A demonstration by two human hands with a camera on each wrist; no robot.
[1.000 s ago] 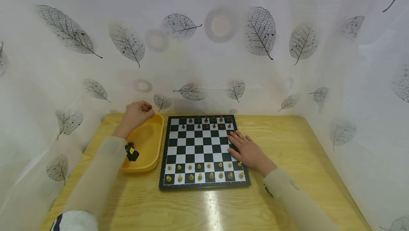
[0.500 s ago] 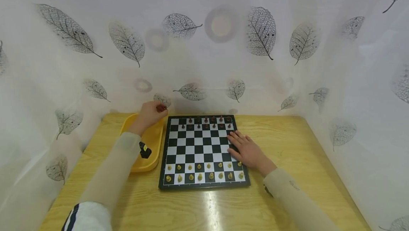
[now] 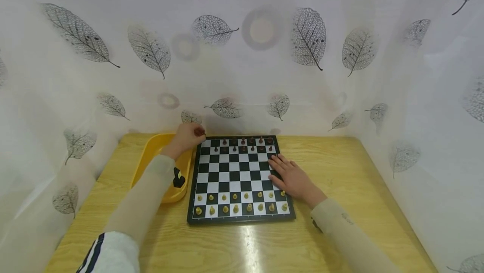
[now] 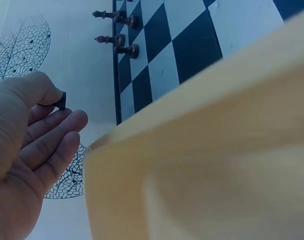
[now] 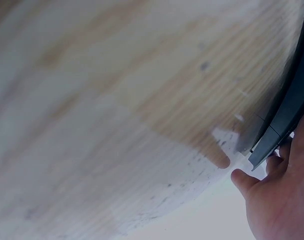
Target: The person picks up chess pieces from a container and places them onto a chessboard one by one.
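My left hand (image 3: pixel 184 138) is over the far right rim of the yellow tray, close to the chessboard's far left corner. Thumb and index finger pinch a small dark chess piece (image 4: pixel 61 102); its shape is mostly hidden. My right hand (image 3: pixel 294 178) lies with spread fingers on the right edge of the black-and-white chessboard (image 3: pixel 235 176). Dark red chess pieces (image 4: pixel 107 39) stand in two rows along the board's far side, with the far left squares bare. Yellow chess pieces (image 3: pixel 235 208) fill two rows at the near side.
The yellow tray (image 3: pixel 174 198) stands left of the board, partly under my left forearm. Both sit on a light wooden table (image 3: pixel 329 159). A white curtain with a leaf print (image 3: pixel 242 54) hangs behind and along the sides.
My left hand has moved right, from above the tray to the board's far left corner, carrying the pinched chess piece. The right hand has stayed in place.
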